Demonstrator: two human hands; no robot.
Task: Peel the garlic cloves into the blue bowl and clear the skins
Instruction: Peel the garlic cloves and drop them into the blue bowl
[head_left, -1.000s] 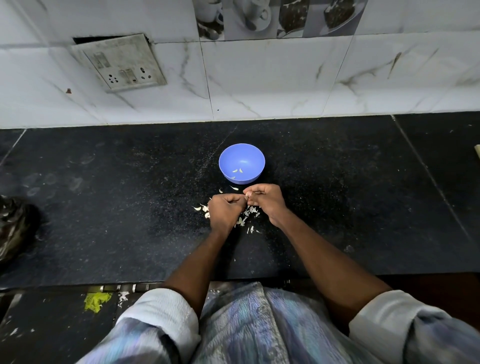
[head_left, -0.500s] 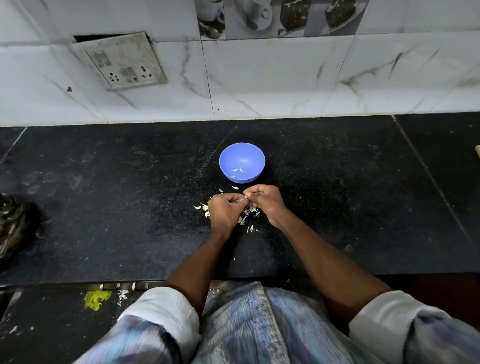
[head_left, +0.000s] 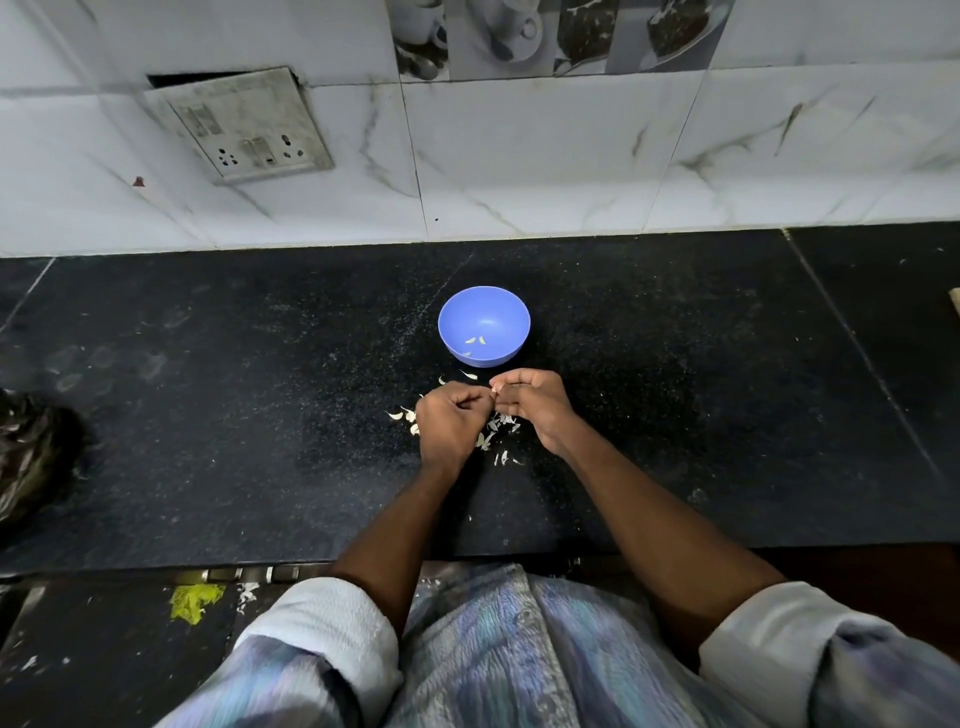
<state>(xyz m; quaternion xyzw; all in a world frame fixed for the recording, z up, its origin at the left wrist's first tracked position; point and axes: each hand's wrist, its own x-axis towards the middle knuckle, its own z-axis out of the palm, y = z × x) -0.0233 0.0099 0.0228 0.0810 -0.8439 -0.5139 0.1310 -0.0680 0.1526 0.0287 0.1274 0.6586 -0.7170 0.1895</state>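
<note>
A small blue bowl (head_left: 484, 314) stands on the black counter (head_left: 260, 415) with a few pale garlic pieces on its bottom. Just in front of it my left hand (head_left: 451, 423) and my right hand (head_left: 531, 402) meet, fingers curled. Between their fingertips they pinch a small pale garlic clove (head_left: 494, 388), mostly hidden by the fingers. Loose white garlic skins (head_left: 493, 436) lie scattered on the counter under and around both hands.
A tiled wall with a socket plate (head_left: 244, 127) rises behind the counter. A dark crumpled bag (head_left: 31, 452) sits at the left edge. The counter's front edge runs just before my body, with a yellow scrap (head_left: 195, 600) below it.
Both hands have stayed in place in front of the bowl, with only small finger movements on the clove. The bowl and skins have not moved.
</note>
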